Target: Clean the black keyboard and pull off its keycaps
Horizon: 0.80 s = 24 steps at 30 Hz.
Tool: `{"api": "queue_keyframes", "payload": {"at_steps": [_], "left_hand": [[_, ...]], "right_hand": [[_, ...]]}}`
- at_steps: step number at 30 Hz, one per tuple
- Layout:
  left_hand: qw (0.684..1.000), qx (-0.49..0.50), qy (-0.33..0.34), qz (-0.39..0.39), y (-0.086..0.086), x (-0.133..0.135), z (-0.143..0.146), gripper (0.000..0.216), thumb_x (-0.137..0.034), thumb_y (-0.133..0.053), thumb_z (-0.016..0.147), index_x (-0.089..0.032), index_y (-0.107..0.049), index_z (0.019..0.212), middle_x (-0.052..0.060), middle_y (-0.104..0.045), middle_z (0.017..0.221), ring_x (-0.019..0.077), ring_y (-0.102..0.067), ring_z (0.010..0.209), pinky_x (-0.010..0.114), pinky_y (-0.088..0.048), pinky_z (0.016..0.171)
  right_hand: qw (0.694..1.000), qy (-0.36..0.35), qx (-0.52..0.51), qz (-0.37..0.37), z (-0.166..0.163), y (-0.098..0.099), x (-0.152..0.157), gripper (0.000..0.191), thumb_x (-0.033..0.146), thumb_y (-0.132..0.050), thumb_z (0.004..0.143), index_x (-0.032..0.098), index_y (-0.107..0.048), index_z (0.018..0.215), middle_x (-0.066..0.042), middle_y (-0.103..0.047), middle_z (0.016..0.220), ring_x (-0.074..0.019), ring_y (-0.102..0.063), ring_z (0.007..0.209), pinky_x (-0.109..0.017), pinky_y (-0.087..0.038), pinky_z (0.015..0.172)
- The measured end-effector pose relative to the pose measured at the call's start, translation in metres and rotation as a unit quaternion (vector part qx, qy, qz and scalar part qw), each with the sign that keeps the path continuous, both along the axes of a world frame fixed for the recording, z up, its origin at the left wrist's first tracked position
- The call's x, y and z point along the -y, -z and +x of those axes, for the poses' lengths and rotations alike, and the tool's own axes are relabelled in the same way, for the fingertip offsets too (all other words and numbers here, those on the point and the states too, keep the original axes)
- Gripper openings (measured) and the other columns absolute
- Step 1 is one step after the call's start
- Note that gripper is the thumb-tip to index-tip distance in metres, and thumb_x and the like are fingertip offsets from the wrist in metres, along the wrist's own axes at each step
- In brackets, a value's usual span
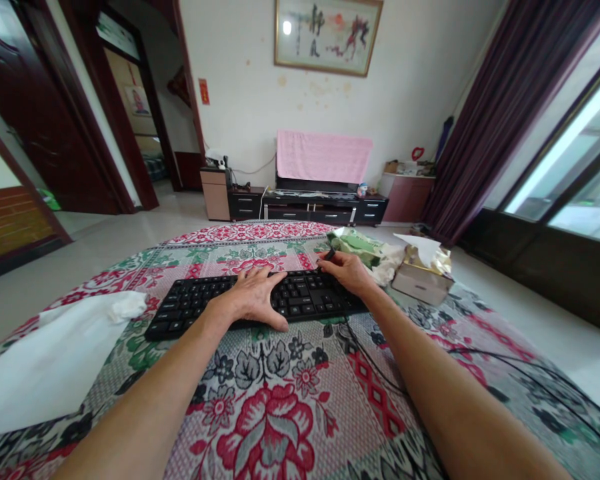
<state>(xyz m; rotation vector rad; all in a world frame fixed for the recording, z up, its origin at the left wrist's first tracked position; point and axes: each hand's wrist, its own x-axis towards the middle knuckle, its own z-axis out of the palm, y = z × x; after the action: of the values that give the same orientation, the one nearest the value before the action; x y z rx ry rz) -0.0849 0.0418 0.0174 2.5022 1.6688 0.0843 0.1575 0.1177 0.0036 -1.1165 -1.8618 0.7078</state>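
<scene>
A black keyboard (pixel 190 303) lies across a table covered with a flowered cloth (pixel 275 407). My left hand (pixel 254 297) rests flat on the middle of the keyboard, fingers stretched out over the keys. My right hand (pixel 344 270) is at the keyboard's far right corner, its fingers pinched on a small dark object (pixel 329 255) that I cannot make out. The keyboard's black cable (pixel 365 353) runs off from its right end toward me.
A white sheet (pixel 45 367) with a crumpled tissue (pixel 126 305) lies at the left. A tissue box (pixel 423 279) and green-white packaging (pixel 360 245) sit right of the keyboard. More black cable (pixel 530 373) trails over the right side. A TV stand stands by the far wall.
</scene>
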Motion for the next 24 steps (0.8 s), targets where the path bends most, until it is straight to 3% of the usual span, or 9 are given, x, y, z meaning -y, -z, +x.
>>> {"api": "queue_keyframes", "payload": {"at_steps": [7, 12, 24], "left_hand": [[0.999, 0.019, 0.02, 0.046, 0.009, -0.008, 0.002, 0.11, -0.075, -0.061, 0.044, -0.03, -0.031, 0.139, 0.01, -0.034, 0.142, 0.0397, -0.027, 0.129, 0.055, -0.016, 0.106], [0.999, 0.013, 0.023, 0.046, 0.009, -0.008, -0.001, 0.108, -0.073, -0.06, 0.046, -0.026, -0.033, 0.139, 0.011, -0.037, 0.14, 0.038, -0.028, 0.129, 0.053, -0.017, 0.107], [0.999, 0.009, 0.008, 0.042, 0.01, -0.009, -0.002, 0.108, -0.076, -0.059, 0.043, -0.031, -0.034, 0.138, 0.009, -0.038, 0.139, 0.0373, -0.028, 0.129, 0.052, -0.019, 0.106]], "right_hand": [[1.0, 0.021, -0.008, 0.017, 0.008, 0.005, -0.008, 0.032, 0.04, -0.057, 0.075, 0.017, -0.067, 0.094, -0.001, -0.065, 0.077, -0.0145, -0.057, 0.07, -0.03, -0.044, 0.072], [1.0, 0.028, 0.008, 0.009, 0.004, 0.003, -0.004, 0.032, 0.04, -0.058, 0.074, 0.016, -0.066, 0.094, -0.002, -0.066, 0.077, -0.0149, -0.057, 0.069, -0.03, -0.043, 0.072], [0.997, -0.002, 0.063, 0.038, -0.003, -0.004, -0.008, 0.023, 0.035, -0.056, 0.075, 0.017, -0.066, 0.085, -0.001, -0.065, 0.071, -0.0155, -0.056, 0.067, -0.028, -0.043, 0.067]]}}
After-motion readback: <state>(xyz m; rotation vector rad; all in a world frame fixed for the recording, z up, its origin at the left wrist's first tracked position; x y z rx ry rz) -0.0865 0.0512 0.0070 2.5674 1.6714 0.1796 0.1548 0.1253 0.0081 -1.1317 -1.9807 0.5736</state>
